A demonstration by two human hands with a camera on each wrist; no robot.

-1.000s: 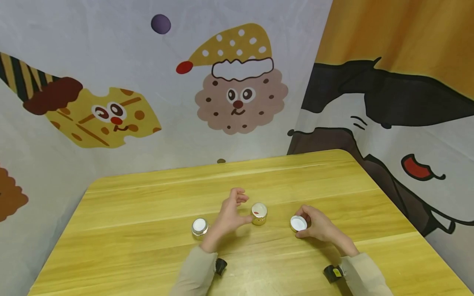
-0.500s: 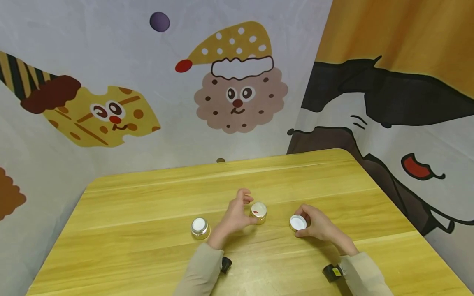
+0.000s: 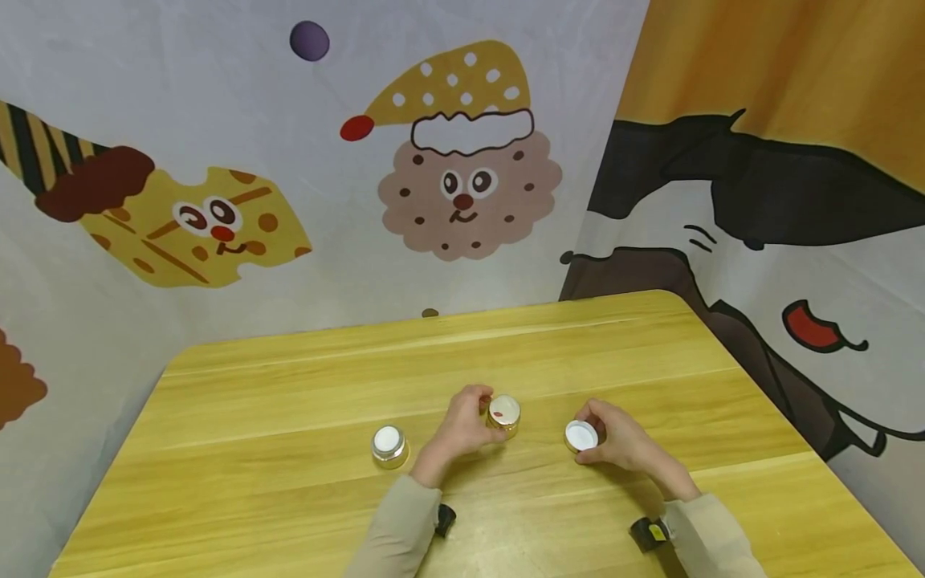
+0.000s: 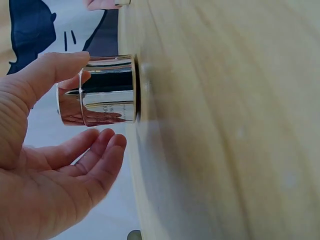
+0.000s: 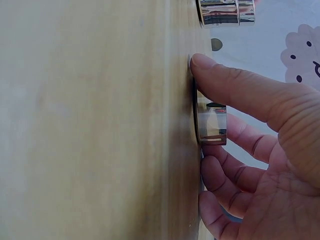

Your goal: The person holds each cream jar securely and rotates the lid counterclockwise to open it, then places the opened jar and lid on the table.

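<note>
A gold jar with a pale lid [image 3: 504, 410] stands upright on the table, between the thumb and fingers of the left hand [image 3: 462, 424]. In the left wrist view the thumb lies against the shiny jar [image 4: 107, 92], and a narrow gap separates the curved fingers [image 4: 105, 150] from its other side. The right hand [image 3: 625, 437] holds a round lid [image 3: 581, 436], white inside facing up, by its edge at table level. In the right wrist view, thumb and fingers are around this gold lid [image 5: 214, 122]. Left of the left hand stands another gold jar, its top white [image 3: 388, 440].
The wooden table [image 3: 289, 401] reaches back to a light cloth backdrop [image 3: 347, 273] with cartoon prints. A black wrist device [image 3: 445, 520] is at the left sleeve and another [image 3: 648, 533] at the right sleeve.
My left hand has moved right to the lidded jar, and its fingers have drawn in closer around it. The right hand and its lid have stayed nearly still.
</note>
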